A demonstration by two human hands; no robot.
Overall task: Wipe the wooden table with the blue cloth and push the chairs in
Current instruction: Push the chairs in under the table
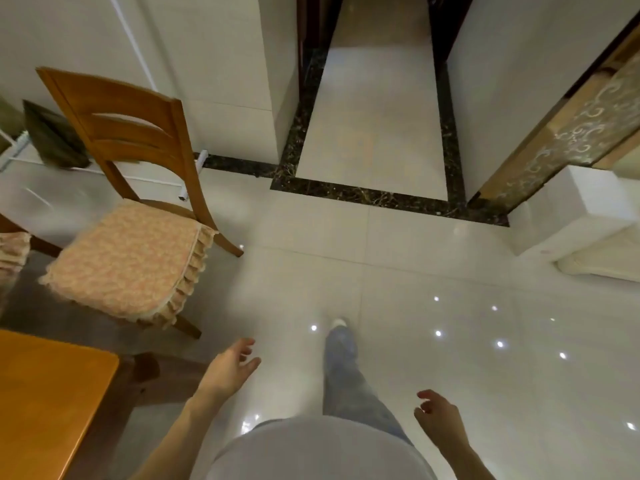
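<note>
Wooden chair (128, 258) apart from table (48, 393) — left hand (230, 367), right hand (438, 415) fingers loose, apparently empty

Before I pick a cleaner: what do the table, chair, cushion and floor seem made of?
Table: wood, likely varnished; smooth orange-brown top with a soft sheen.
Chair: same-looking wood, faint grain on the backrest.
Cushion: fabric; peach pattern, ruffled edge.
Floor: glossy tile, ceramic or polished stone; grout lines and sharp lamp reflections.

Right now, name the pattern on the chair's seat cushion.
The seat cushion is peach-pink floral print; head view shows it.
</note>
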